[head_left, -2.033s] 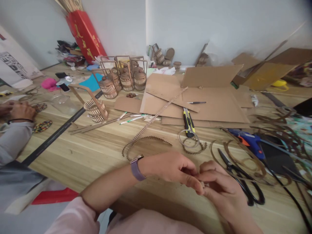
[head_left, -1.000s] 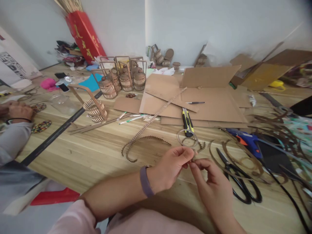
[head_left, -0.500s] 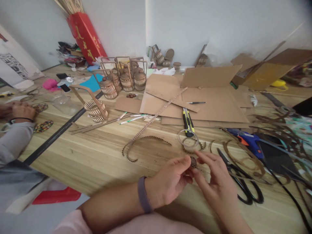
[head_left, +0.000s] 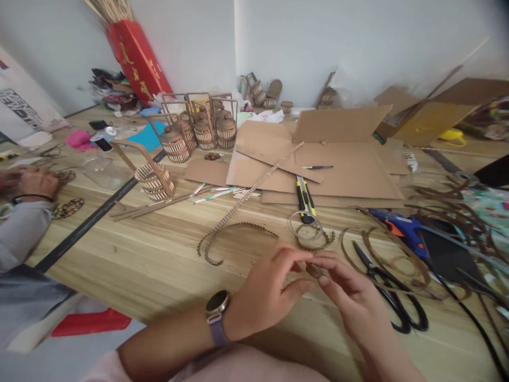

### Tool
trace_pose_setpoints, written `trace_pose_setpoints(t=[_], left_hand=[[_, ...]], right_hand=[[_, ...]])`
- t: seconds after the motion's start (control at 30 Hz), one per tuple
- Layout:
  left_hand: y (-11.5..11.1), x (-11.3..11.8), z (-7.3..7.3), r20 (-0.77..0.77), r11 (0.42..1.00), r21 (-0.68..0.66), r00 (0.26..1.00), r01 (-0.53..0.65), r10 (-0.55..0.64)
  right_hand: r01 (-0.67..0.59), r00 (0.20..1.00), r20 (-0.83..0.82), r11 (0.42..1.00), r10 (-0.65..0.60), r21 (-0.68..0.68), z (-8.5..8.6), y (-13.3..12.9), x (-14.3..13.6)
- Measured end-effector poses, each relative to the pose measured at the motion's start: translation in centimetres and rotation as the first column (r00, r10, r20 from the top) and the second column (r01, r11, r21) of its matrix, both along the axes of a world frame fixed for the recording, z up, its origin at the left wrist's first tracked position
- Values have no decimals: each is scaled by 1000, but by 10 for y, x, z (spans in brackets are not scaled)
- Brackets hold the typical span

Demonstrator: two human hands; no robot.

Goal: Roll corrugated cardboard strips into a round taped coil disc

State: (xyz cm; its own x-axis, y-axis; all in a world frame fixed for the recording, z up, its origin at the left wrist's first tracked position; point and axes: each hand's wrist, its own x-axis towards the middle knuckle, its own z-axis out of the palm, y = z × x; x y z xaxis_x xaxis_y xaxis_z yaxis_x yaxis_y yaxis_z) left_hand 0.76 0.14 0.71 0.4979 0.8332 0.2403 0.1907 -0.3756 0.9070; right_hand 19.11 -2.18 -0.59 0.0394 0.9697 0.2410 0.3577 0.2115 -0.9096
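Fingers (head_left: 331, 260) of the right hand (head_left: 353, 294) pinch a small brown piece (head_left: 314, 270) over the worktop (head_left: 155, 270), close to the person. The left hand (head_left: 258, 297) is just beside it, thumb and first finger apart; I can't tell if they touch the piece. Just past the hands, a round ring (head_left: 290, 226) lies by a yellow and black cutter (head_left: 305, 199). Black scissors (head_left: 374, 272) lie on the right, near a blue glue gun (head_left: 409, 232).
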Motion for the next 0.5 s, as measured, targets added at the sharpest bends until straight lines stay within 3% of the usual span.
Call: trace_pose_setpoints(t=[0.07, 0.17, 0.33, 0.5], left_hand=[[2, -4, 1, -217, 927, 366, 976, 86, -4], [5, -5, 1, -404, 781, 587, 913, 214, 53], [7, -5, 1, -523, 732, 615, 847, 294, 99], [7, -8, -4, -564, 764, 568, 821, 308, 89]], right_hand=[[-30, 999, -39, 997, 28, -66, 0, 1, -2], [-76, 995, -75, 985, 65, -156, -2, 1, -4], [-152, 985, -124, 933, 116, -328, -7, 1, -5], [-139, 990, -81, 914, 117, -380, -10, 3, -6]])
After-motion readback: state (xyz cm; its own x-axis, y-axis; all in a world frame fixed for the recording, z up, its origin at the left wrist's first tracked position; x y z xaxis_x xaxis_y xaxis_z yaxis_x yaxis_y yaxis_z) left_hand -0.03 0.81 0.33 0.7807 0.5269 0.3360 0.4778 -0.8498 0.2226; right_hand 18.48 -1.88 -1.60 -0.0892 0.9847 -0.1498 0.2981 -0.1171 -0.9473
